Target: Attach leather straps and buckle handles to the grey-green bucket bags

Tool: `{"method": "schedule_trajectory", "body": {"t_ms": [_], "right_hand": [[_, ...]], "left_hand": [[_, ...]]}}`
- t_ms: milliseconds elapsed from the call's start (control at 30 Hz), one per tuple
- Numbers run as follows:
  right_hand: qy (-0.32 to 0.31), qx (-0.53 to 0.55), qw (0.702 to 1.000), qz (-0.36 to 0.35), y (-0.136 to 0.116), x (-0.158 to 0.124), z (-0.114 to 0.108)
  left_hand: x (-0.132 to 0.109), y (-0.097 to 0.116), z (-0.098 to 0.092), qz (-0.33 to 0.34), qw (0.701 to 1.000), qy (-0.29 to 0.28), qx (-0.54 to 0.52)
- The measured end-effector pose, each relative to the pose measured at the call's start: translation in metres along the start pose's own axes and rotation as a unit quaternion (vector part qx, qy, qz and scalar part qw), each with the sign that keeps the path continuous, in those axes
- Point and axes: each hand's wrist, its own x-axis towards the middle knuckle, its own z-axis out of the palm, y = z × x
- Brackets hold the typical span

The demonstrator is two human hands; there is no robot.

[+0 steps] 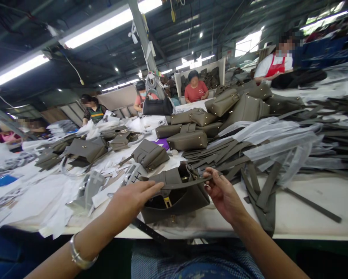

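Note:
An olive-grey handbag [182, 207] lies at the table's front edge before me, its mouth gaping toward me. Across its top runs a flat strap [188, 183] of the same colour. My left hand [137, 195], fingers stretched out together, rests on the strap's left part; whether the thumb grips beneath is hidden. With thumb and fingers, my right hand [220, 192] pinches the strap at the bag's right side. Inside the opening a yellow-and-metal piece [167, 200] shows. A dark belt with holes [150, 230] hangs from the bag over the edge.
Finished-looking bags [188, 139] are heaped behind. To the right lie many loose straps [217, 153] and clear plastic wrap [281, 139]. Another bag [150, 154] and paper sheets [40, 201] lie leftward. Several co-workers sit across the table, one in a red top [195, 92].

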Motion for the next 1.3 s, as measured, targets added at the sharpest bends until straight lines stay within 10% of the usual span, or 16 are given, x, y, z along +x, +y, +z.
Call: {"method": "schedule_trajectory", "body": {"t_ms": [233, 667, 1000, 1300], "right_hand": [[-0.064, -0.109, 0.992, -0.007, 0.001, -0.01, -0.003], [-0.099, -0.263, 0.954, -0.106, 0.008, -0.011, -0.013], [-0.035, -0.149, 0.985, -0.076, 0.007, -0.004, 0.016], [-0.041, -0.265, 0.955, -0.126, 0.008, 0.007, 0.036]], "left_hand": [[-0.029, -0.011, -0.002, 0.161, 0.963, 0.069, 0.204], [-0.021, -0.022, -0.006, 0.236, 0.921, 0.137, 0.279], [0.03, 0.007, 0.003, -0.067, 0.99, 0.036, -0.121], [0.074, 0.052, -0.001, -0.144, 0.838, -0.103, -0.515]]}}
